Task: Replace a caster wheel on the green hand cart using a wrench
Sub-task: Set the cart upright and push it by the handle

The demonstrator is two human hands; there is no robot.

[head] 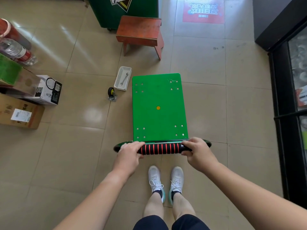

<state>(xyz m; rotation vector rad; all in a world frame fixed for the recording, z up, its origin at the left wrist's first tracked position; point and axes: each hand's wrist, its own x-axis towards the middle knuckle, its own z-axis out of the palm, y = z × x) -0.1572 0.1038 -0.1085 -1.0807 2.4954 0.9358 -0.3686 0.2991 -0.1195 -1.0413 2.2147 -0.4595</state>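
the flat green metal hand cart stands upright on the tiled floor, deck facing up. the left hand and right hand are both closed around its black foam handle with red rings, one at each end. left of the cart's far end sit a white perforated plastic basket holding a silver steel wrench, and just nearer, a loose black caster wheel on a metal plate. this looks like positioning; next, likely tip the cart to expose its underside.

head cam | looks steeply down and forward | standing height, probably | wide-angle, edges bowed
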